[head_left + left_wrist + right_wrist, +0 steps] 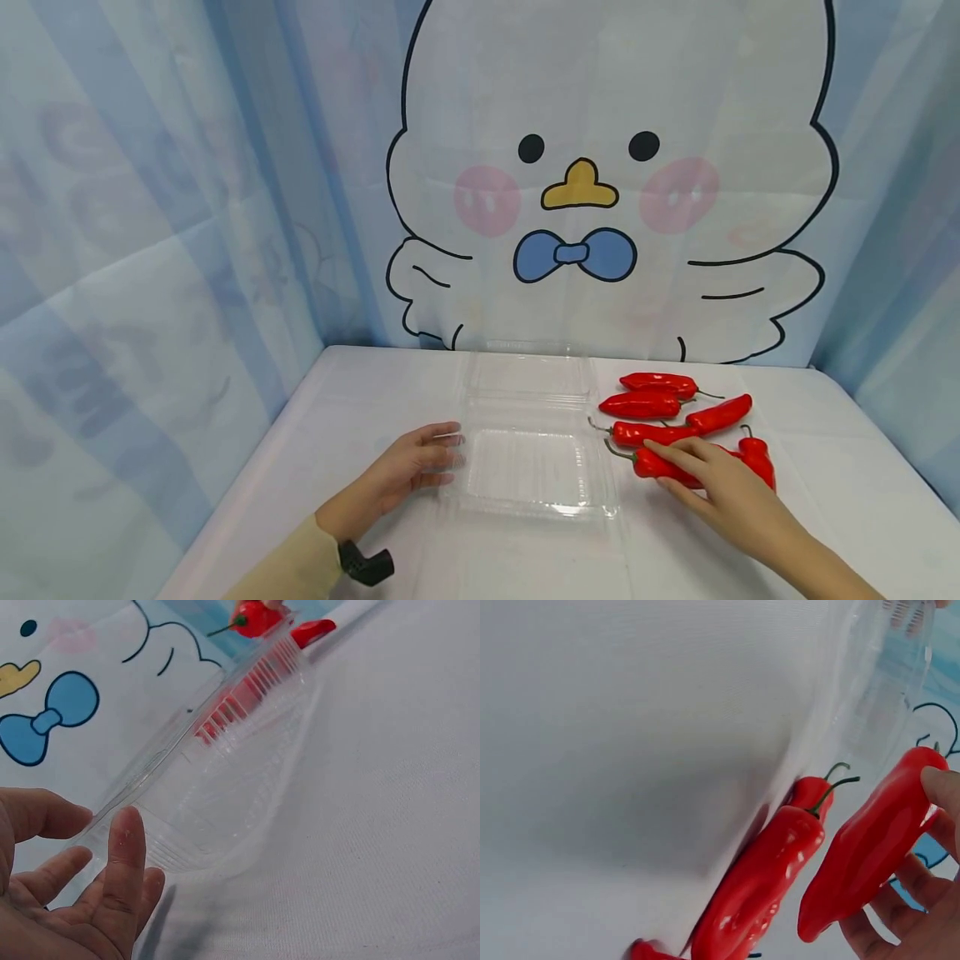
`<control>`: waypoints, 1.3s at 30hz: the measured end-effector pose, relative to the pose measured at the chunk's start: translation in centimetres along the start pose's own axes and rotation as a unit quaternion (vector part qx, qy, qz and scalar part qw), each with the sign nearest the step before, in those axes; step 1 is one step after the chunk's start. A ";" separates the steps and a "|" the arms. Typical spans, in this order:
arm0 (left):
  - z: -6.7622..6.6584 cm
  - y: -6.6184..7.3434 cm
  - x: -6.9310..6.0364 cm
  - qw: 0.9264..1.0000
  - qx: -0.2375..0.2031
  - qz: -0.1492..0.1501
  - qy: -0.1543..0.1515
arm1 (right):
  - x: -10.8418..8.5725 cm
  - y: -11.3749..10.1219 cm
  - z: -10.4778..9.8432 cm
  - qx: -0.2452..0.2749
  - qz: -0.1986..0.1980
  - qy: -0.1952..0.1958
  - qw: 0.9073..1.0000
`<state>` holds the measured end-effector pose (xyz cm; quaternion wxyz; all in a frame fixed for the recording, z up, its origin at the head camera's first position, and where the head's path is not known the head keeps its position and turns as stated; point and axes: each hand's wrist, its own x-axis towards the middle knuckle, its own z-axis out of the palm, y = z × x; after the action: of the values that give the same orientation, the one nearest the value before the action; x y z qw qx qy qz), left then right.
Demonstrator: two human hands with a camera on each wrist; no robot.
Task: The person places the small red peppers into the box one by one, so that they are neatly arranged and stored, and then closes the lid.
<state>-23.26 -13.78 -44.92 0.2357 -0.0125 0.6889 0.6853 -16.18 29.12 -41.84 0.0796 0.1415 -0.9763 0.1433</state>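
A clear plastic container lies unfolded on the white table, its lid half toward the back. The left hand is at its left edge, fingers loosely spread; in the left wrist view, the hand's thumb and fingertips are at the container's rim. At the right, the right hand pinches a red pepper. The right wrist view shows that pepper between the thumb and fingers of the right hand, raised beside other peppers.
Several more red peppers lie right of the container, among them one at the back and one at the far right. Behind the table hangs a curtain with a cartoon bird; more curtain stands at both sides.
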 end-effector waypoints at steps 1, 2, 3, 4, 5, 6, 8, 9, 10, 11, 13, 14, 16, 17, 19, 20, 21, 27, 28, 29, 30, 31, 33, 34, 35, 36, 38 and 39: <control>0.0 0.0 0.0 1.000 0.000 0.000 0.000 | 0.1 -0.2 0.0 0.000 -0.002 0.001 1.000; 0.0 0.0 0.0 1.000 0.000 0.000 0.000 | 0.3 -0.3 0.0 0.001 -0.003 0.002 1.000; 0.0 0.0 0.0 1.000 0.000 0.000 0.000 | 0.3 -0.5 -0.1 0.002 -0.005 0.004 1.000; 0.0 0.0 0.0 1.000 0.000 0.000 0.000 | 0.4 -0.7 -0.1 0.003 -0.007 0.006 1.000; 0.0 0.0 0.0 1.000 0.000 0.000 0.000 | 0.5 -0.9 -0.1 0.004 -0.009 0.007 1.000; 0.0 0.1 0.0 1.000 -0.001 0.000 0.000 | 0.6 -1.1 -0.1 0.005 -0.012 0.010 1.000; 0.0 0.1 0.0 1.000 -0.003 0.000 0.000 | 0.7 -1.4 -0.2 0.008 -0.018 0.014 1.000; 0.1 0.1 0.0 1.000 -0.004 -0.001 0.001 | 0.8 -1.6 -0.2 0.009 -0.021 0.015 1.000; 0.1 0.1 0.0 1.000 -0.006 -0.001 0.001 | 0.8 -1.8 -0.2 0.012 -0.023 0.017 1.000; 0.1 0.1 0.0 1.000 -0.007 -0.002 0.002 | 0.9 -1.9 -0.2 0.015 -0.025 0.018 0.999; 0.0 0.1 -0.1 1.000 -0.010 -0.001 0.003 | 1.0 -2.2 -0.2 0.021 -0.023 0.016 0.999; 0.0 0.1 -0.1 1.000 -0.013 0.000 0.003 | 1.1 -2.3 -0.2 0.024 -0.021 0.016 0.999; -0.1 0.1 -0.1 1.000 -0.017 0.002 0.002 | 1.3 -2.5 -0.3 0.028 -0.021 0.018 0.999; -0.1 0.1 -0.2 1.000 -0.020 0.002 0.003 | 1.4 -2.7 -0.4 0.028 -0.023 0.021 0.999; -0.1 0.2 -0.2 1.000 -0.024 0.001 0.003 | 1.6 -3.0 -0.5 0.029 -0.029 0.028 0.999; -0.1 0.2 -0.2 1.000 -0.025 0.001 0.004 | 1.7 -3.1 -0.6 0.030 -0.033 0.031 0.999; -0.1 0.2 -0.2 1.000 -0.025 0.001 0.005 | 1.8 -3.3 -0.7 0.032 -0.036 0.031 0.998; -0.1 0.0 -0.1 1.000 -0.027 0.003 0.008 | 2.3 -4.3 -0.6 0.043 -0.049 0.034 0.997; -0.1 0.0 -0.1 1.000 -0.028 0.003 0.007 | 2.4 -4.4 -0.5 0.044 -0.051 0.036 0.997; -0.1 0.0 -0.1 1.000 -0.030 0.002 0.007 | 2.5 -4.6 -0.4 0.045 -0.051 0.035 0.997; -0.1 0.0 -0.1 1.000 -0.031 0.002 0.006 | 2.6 -4.7 -0.4 0.045 -0.050 0.033 0.997; -0.1 0.0 -0.1 0.999 -0.032 0.002 0.006 | 2.7 -4.9 -0.3 0.047 -0.050 0.031 0.997; 0.0 0.0 0.0 0.999 -0.034 0.000 0.006 | 2.9 -5.2 -0.2 0.051 -0.044 0.025 0.997; 0.0 0.0 0.0 0.999 -0.036 -0.001 0.005 | 3.0 -5.4 -0.1 0.053 -0.040 0.023 0.998; 0.0 0.1 0.0 0.999 -0.037 -0.002 0.004 | 3.1 -5.5 0.0 0.055 -0.036 0.020 0.998; 0.0 0.1 0.0 0.999 -0.038 -0.002 0.004 | 3.3 -5.7 0.0 0.058 -0.032 0.018 0.998; 0.0 0.0 0.0 0.999 -0.040 -0.003 0.004 | 3.5 -6.0 0.2 0.064 -0.029 0.014 0.997; 0.0 0.0 0.0 0.999 -0.041 -0.003 0.004 | 3.7 -6.2 0.3 0.067 -0.029 0.012 0.997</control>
<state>-23.27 -13.76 -44.89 0.2339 -0.0266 0.6611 0.7125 -17.83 22.42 -39.85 0.0858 0.1734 -0.9590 0.2073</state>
